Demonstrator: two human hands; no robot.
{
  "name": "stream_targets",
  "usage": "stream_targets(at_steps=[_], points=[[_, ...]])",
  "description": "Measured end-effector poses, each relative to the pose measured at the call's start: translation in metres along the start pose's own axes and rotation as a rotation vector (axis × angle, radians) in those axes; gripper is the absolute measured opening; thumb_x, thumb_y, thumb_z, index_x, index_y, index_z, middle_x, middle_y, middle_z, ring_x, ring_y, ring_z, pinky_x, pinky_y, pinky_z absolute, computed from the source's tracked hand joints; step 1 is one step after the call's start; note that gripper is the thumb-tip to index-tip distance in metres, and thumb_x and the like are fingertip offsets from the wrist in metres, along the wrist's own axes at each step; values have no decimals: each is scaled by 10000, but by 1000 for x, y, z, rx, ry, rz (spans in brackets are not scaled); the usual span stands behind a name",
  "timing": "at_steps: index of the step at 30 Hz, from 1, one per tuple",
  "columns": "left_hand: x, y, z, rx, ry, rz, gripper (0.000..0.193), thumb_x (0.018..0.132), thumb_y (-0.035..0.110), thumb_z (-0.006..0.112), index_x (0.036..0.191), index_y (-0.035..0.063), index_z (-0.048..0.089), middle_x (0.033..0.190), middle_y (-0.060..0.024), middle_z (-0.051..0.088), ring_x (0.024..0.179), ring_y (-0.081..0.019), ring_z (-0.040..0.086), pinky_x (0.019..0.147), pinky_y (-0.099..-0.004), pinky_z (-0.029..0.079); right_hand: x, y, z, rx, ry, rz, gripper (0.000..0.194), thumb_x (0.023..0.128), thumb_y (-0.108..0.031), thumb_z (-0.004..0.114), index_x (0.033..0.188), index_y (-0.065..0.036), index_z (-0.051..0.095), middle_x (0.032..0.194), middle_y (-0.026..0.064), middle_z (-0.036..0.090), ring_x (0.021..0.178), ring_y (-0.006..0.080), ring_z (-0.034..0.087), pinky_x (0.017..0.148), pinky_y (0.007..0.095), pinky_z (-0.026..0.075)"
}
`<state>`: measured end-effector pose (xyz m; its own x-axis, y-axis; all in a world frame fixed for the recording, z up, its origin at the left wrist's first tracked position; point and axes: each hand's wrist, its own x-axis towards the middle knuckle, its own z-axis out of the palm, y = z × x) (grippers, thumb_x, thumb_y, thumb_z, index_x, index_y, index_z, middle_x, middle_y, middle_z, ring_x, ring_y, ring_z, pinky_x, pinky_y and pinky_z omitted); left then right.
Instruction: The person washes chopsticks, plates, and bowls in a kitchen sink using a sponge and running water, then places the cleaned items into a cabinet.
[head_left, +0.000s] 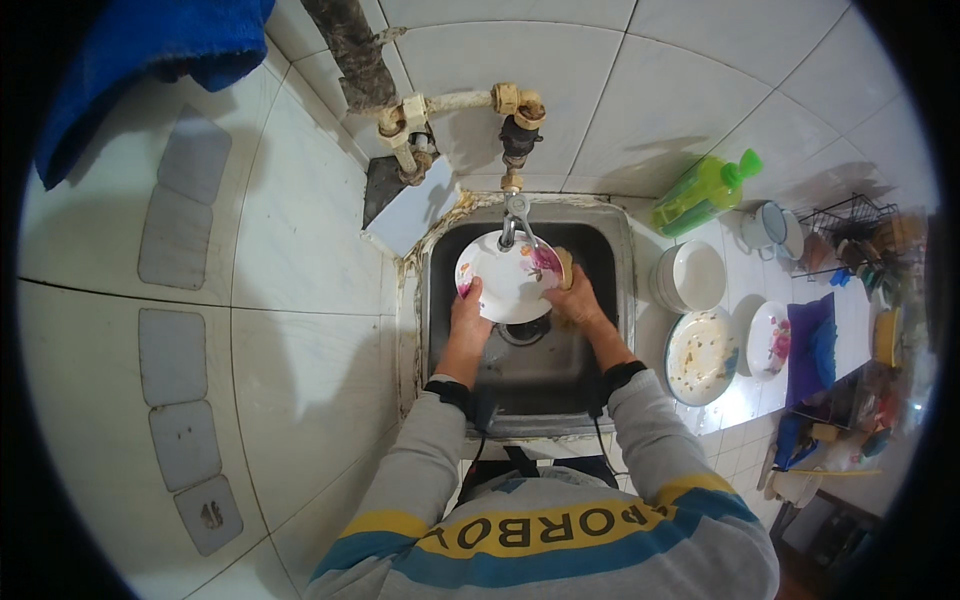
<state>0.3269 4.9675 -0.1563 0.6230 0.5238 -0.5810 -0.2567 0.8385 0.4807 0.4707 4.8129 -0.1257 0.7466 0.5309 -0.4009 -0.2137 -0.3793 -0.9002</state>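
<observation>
A white floral plate (506, 281) is held under the metal faucet (510, 225), over the steel sink (517, 379). My left hand (470, 319) grips its lower left rim, thumb on top. At the plate's right edge, my right hand (576, 300) holds a yellowish sponge (565, 266) against or just behind the rim; its fingertips are partly hidden. Below the plate, part of the sink drain (525, 330) shows. Whether water runs from the faucet cannot be made out.
Right of the sink stand a green detergent bottle (697, 196), stacked white bowls (694, 276), a food-stained plate (701, 358), a floral dish (769, 341) and an enamel mug (763, 225). Old pipes (465, 101) run along the tiled wall. A blue cloth (165, 60) hangs upper left.
</observation>
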Motion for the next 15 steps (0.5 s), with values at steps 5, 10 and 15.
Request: stream_targets(at_steps=[5, 10, 15], points=[[-12, -43, -4, -176, -203, -46, 487, 964, 279, 534, 1380, 82, 374, 1324, -116, 498, 1224, -276, 476, 1060, -459, 368, -27, 23, 28, 299, 53, -20, 647, 648, -37, 724, 1225, 35, 439, 1080, 127, 594, 976, 196, 581, 864, 317, 480], [5, -32, -21, 77, 47, -231, 278, 886, 93, 626, 1153, 60, 556, 1088, -103, 628, 982, -254, 625, 883, -435, 522, -40, 4, 15, -161, 246, -120, 531, 662, -91, 656, 1161, -26, 486, 937, 223, 645, 901, 344, 641, 805, 418, 505], [16, -21, -35, 123, -11, -218, 299, 923, 110, 583, 1214, 77, 520, 1171, -97, 595, 1059, -281, 597, 856, -469, 528, -59, -42, 10, -558, 250, -274, 468, 644, -189, 688, 1057, -68, 504, 844, 261, 640, 790, 436, 628, 712, 518, 499]])
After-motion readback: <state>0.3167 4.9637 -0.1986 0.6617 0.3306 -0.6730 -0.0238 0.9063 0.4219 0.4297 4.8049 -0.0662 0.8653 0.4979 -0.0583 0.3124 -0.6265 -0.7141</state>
